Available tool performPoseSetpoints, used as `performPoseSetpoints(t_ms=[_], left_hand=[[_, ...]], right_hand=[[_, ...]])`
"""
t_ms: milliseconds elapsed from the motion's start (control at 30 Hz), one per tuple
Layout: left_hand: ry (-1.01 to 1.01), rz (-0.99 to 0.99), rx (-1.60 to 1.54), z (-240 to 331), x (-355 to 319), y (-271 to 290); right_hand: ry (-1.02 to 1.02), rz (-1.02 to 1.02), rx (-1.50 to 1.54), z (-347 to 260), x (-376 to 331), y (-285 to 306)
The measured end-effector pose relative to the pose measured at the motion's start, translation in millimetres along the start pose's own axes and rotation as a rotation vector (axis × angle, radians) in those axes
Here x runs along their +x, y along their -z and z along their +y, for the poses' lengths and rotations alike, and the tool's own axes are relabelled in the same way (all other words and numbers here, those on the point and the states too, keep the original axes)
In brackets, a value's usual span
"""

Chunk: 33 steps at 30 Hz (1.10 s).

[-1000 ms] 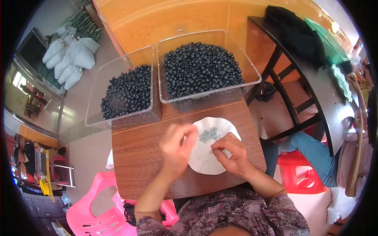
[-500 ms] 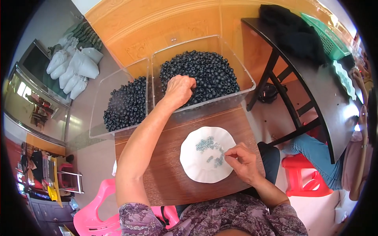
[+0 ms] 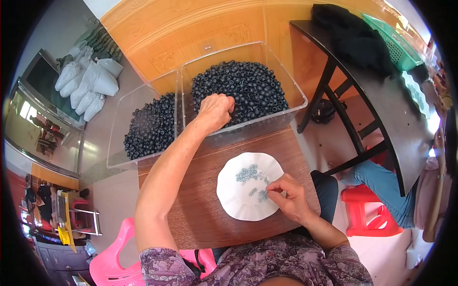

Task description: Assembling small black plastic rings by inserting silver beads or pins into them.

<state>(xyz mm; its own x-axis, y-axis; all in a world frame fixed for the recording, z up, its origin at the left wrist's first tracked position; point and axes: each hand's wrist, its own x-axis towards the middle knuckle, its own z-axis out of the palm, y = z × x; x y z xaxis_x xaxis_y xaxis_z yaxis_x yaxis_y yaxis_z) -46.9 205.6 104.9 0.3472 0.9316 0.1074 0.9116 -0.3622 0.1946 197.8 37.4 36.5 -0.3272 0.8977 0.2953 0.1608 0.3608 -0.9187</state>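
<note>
My left hand (image 3: 215, 111) is closed, knuckles up, at the near left part of the larger clear plastic bin (image 3: 248, 121). Its fingertips are hidden against the heap of black ring-shaped pieces (image 3: 245, 88), so what they hold cannot be seen. Over the right rim of a white scalloped plate (image 3: 234, 207), my right hand (image 3: 292, 198) has thumb and forefinger pinched together. Anything between those fingertips is too small to make out. Small pale blue-green pieces (image 3: 246, 174) lie scattered on the plate, some close to the right fingertips.
Left of the larger bin stands a second clear bin (image 3: 116, 138) with more black pieces (image 3: 152, 126). Both rest at the far side of a brown wooden table (image 3: 191, 209). On the right are a black table (image 3: 381, 109), a green basket (image 3: 393, 43), a red stool (image 3: 358, 209) and a seated person.
My right hand has shifted slightly left over the plate, still pinching. The left hand stays at the larger bin. The whole view has moved a little.
</note>
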Motion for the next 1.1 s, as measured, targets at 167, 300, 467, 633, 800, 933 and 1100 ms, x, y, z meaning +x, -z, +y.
performPoseSetpoints(t_ms=[167,300,467,633,800,933,1100], left_hand=[[-0.006,0.083,-0.089,-6.1,-4.4,1.4],[0.130,0.270,-0.664,-10.4,-24.7,16.7],[0.130,0.356,-1.334,52.4,-87.5,35.0],[0.159,0.371,-1.855,79.3,-148.0,-10.3],[0.256,0.371,-2.097,99.3,-178.0,-43.2],[0.319,0.375,-2.076,111.1,-189.8,-55.8],[0.232,0.298,-2.297,117.3,-200.0,-63.6]], right_hand=[[-0.001,-0.001,-0.010,-2.5,-2.9,-0.2],[0.024,0.010,-0.005,-3.7,-5.1,-0.5],[0.031,0.060,0.009,-2.9,-5.9,0.0],[0.099,0.083,0.002,-13.2,-2.4,-6.2],[0.153,0.083,-0.020,-27.3,-1.3,-10.6],[0.198,0.062,-0.023,-33.1,-3.8,-14.7],[0.191,0.056,0.010,-38.4,-8.1,-20.4]])
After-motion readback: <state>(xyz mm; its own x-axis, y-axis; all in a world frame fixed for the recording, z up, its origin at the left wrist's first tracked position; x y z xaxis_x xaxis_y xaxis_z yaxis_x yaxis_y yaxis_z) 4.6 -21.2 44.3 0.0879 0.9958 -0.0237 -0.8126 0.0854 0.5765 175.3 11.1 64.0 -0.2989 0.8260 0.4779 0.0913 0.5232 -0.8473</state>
